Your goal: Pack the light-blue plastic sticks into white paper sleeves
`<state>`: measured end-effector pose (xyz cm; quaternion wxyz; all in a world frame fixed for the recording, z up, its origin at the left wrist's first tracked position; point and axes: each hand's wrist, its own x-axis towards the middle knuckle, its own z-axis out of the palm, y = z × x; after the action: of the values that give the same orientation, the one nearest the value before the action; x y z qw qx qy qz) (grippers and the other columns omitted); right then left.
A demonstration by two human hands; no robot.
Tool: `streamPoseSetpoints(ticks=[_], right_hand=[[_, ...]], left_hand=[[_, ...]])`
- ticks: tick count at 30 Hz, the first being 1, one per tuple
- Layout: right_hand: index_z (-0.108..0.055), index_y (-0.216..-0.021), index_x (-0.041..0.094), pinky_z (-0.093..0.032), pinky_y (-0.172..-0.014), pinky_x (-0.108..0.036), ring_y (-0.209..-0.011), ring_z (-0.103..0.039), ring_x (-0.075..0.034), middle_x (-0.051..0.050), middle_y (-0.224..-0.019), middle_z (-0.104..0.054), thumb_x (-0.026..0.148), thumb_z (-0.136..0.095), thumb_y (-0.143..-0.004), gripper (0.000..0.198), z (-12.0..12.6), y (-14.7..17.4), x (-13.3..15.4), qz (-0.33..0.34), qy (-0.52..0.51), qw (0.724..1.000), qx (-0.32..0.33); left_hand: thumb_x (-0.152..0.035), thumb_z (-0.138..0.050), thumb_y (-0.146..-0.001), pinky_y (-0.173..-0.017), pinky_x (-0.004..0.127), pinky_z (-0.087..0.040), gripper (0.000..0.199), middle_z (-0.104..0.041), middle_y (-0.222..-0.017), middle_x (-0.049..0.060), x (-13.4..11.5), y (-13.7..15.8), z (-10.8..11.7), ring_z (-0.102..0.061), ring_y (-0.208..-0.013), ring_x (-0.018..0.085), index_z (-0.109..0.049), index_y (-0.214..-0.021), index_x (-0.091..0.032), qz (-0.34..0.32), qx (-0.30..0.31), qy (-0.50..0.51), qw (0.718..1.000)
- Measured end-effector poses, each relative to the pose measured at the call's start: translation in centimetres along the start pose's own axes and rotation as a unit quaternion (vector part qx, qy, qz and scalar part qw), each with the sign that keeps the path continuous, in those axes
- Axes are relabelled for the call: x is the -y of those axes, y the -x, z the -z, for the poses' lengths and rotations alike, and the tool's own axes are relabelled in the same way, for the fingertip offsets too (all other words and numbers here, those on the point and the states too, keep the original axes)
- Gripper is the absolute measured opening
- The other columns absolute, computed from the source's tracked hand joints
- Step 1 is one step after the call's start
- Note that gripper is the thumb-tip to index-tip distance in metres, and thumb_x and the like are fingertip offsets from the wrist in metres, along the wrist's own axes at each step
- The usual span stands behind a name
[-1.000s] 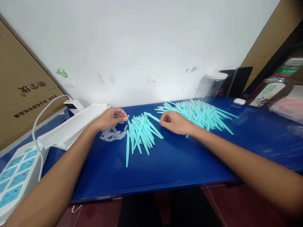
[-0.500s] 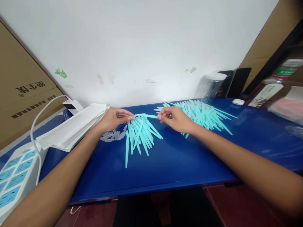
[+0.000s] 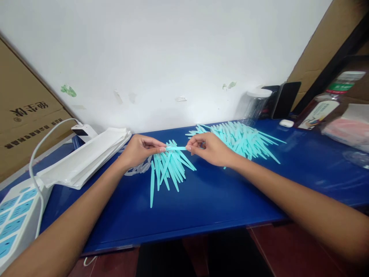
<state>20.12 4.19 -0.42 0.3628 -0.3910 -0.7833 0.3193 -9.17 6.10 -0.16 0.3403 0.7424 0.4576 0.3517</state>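
Room nearside; sticks (image 3: 173,165), wall (image 3: 178,57) behind

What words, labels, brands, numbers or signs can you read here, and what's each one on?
Cardboard box: a small circled mark, apparently "®".
Same box: large dark characters and a smaller line of print, too slanted and blurred to quote.
Bottle: characters on the green band, too blurred; any print on the white label, too small.
Held teal stick: no writing visible.

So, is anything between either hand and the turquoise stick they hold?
Nothing visible at the right hand, which pinches the turquoise stick. At the left hand, pinching its other end, whether anything lies between is too small to tell.
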Motion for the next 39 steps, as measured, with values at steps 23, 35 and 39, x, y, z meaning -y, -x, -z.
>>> streamPoseSetpoints(ticks=[23,35,39], right_hand=[[-0.069,-0.079,0.021,-0.041,-0.062,-0.032,-0.073,-0.064,-0.020,-0.006,-0.085,-0.075,0.036,-0.071,-0.092,0.019,-1.2,0.3,-2.1,-0.024,0.213,0.975,0.051],[-0.067,-0.071,0.021,-0.039,-0.058,-0.033,-0.065,-0.063,-0.019,-0.005,-0.074,-0.074,0.035,-0.074,-0.088,0.023,-1.5,0.6,-0.7,-0.049,0.186,0.979,0.069],[-0.066,-0.069,0.022,-0.039,-0.056,-0.032,-0.063,-0.063,-0.018,-0.002,-0.070,-0.073,0.022,-0.075,-0.080,0.015,-0.8,0.4,-0.9,-0.121,0.162,0.977,0.064]], left_hand=[[-0.052,-0.087,-0.069,-0.052,0.025,-0.044,0.029,-0.071,-0.068,0.003,1.8,-0.4,5.1,-0.063,-0.060,0.018,-0.083,-0.085,-0.028,0.041,0.153,-0.215,0.964],[-0.055,-0.079,-0.083,-0.066,0.028,-0.053,0.032,-0.076,-0.082,0.004,1.2,-0.5,4.3,-0.068,-0.073,0.019,-0.080,-0.092,-0.025,0.030,0.123,-0.183,0.975],[-0.056,-0.080,-0.084,-0.078,0.031,-0.059,0.046,-0.080,-0.099,0.008,0.8,-0.5,3.3,-0.074,-0.089,0.021,-0.079,-0.118,-0.024,0.001,0.015,-0.089,0.996]])
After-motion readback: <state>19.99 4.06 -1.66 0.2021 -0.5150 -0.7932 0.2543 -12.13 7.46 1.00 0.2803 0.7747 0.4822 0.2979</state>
